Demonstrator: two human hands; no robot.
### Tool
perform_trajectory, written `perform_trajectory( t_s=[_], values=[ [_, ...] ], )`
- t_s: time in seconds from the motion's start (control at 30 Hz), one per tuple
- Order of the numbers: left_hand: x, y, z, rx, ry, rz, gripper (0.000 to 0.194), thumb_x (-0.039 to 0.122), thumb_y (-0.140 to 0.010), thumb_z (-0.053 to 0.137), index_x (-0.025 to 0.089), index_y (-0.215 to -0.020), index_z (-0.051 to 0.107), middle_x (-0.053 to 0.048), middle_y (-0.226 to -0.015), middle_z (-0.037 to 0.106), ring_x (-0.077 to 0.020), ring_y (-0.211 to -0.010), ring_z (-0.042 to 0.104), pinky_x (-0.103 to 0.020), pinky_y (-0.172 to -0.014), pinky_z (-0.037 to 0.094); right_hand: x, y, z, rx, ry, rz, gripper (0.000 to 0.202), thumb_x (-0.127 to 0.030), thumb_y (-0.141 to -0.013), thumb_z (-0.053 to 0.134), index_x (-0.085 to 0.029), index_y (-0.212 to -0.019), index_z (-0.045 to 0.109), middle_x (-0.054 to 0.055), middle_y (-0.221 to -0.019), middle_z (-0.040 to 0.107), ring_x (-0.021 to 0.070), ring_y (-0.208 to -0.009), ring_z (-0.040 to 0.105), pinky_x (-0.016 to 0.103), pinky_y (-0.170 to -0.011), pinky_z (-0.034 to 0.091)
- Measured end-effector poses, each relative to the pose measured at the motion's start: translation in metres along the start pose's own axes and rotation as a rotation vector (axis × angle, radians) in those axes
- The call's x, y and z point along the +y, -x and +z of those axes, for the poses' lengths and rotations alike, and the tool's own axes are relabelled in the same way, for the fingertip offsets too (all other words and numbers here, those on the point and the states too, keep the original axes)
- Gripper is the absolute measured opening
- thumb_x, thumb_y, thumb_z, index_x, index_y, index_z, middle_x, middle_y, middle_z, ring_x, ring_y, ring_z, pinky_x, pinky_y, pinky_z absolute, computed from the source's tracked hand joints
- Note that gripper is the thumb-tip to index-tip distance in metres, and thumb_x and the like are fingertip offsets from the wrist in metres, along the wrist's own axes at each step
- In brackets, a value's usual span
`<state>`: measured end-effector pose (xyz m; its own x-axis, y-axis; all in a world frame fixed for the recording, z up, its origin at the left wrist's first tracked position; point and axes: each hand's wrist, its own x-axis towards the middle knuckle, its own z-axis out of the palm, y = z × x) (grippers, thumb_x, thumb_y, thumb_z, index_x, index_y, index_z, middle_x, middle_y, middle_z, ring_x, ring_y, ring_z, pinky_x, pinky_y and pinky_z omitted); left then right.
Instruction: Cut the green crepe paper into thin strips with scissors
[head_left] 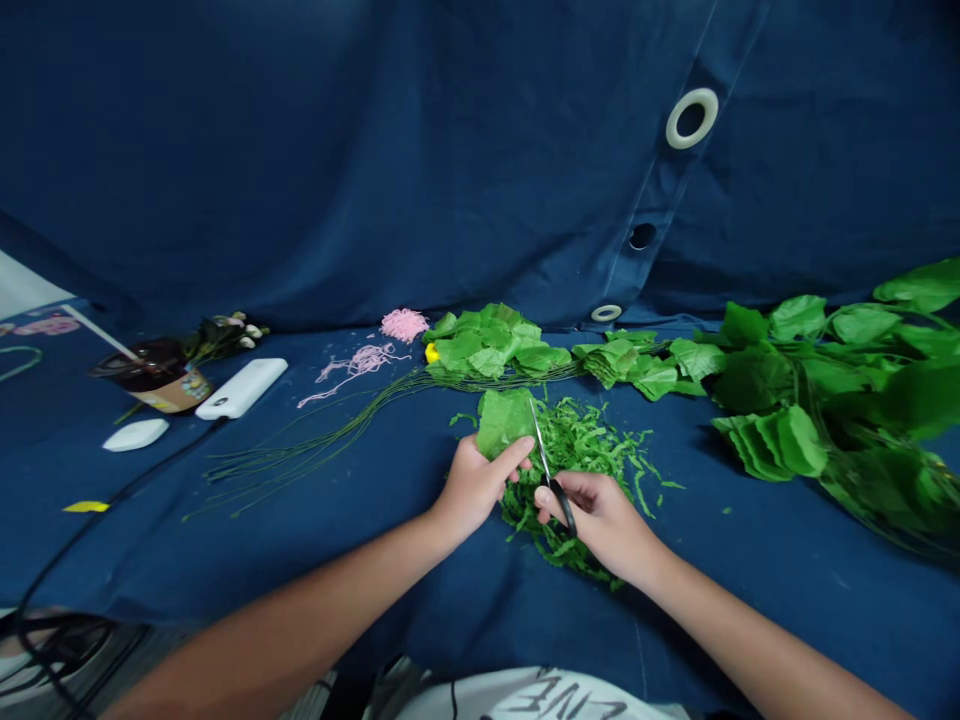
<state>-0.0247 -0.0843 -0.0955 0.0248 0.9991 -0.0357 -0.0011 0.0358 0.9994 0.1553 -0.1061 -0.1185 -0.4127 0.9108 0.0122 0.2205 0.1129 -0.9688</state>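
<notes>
My left hand pinches a green artificial leaf between thumb and fingers. In my right hand is a pair of scissors with black handles, its metal blades pointing up along the leaf's right edge. How far the blades are parted cannot be made out. Below both hands lies a loose heap of thin green trimmings, partly covered by my hands. Just beyond it rests a pile of cut green leaves, with long thin green stems running out to the left.
To the right spread more leafy green stems. Pink threads and a pink tuft lie at the back. On the left are a lidded drink cup, a white device and a black cable. A blue curtain hangs behind.
</notes>
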Motion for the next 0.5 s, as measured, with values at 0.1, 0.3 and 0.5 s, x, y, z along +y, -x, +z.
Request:
perform_trajectory(
  t_s=[0.1,0.3,0.5],
  values=[
    [-0.0013,0.0001,-0.0003,-0.007,-0.011,0.003,0.036,0.047,-0.077,0.073,0.013,-0.068,0.065,-0.001,-0.058,0.06,-0.007,-0.04,0.045,-0.019,-0.035,0.032,0.0004,0.0002,-0.0002,0.003,0.011,0.0,0.038,-0.05,-0.089,0.063,-0.016,-0.076,0.07,-0.002,-0.059,0.053,0.0121,-0.054,0.041,0.023,-0.053,0.032],
    [-0.0052,0.0007,-0.0016,-0.009,-0.051,0.03,0.036,0.047,-0.08,0.07,0.013,-0.068,0.065,-0.001,-0.058,0.059,-0.0071,-0.04,0.045,-0.019,-0.036,0.032,-0.003,0.0012,0.0,0.008,0.003,-0.009,0.039,-0.05,-0.09,0.061,-0.016,-0.075,0.07,-0.001,-0.06,0.056,0.0129,-0.056,0.044,0.023,-0.054,0.033],
    [-0.0038,0.0005,-0.0017,-0.011,-0.036,0.026,0.035,0.046,-0.08,0.071,0.013,-0.07,0.065,-0.001,-0.059,0.06,-0.0074,-0.041,0.045,-0.019,-0.036,0.033,-0.0065,0.0007,0.0005,0.014,-0.055,0.002,0.036,-0.047,-0.087,0.067,-0.016,-0.071,0.07,0.0,-0.061,0.062,0.0127,-0.055,0.045,0.023,-0.052,0.033]
  ],
)
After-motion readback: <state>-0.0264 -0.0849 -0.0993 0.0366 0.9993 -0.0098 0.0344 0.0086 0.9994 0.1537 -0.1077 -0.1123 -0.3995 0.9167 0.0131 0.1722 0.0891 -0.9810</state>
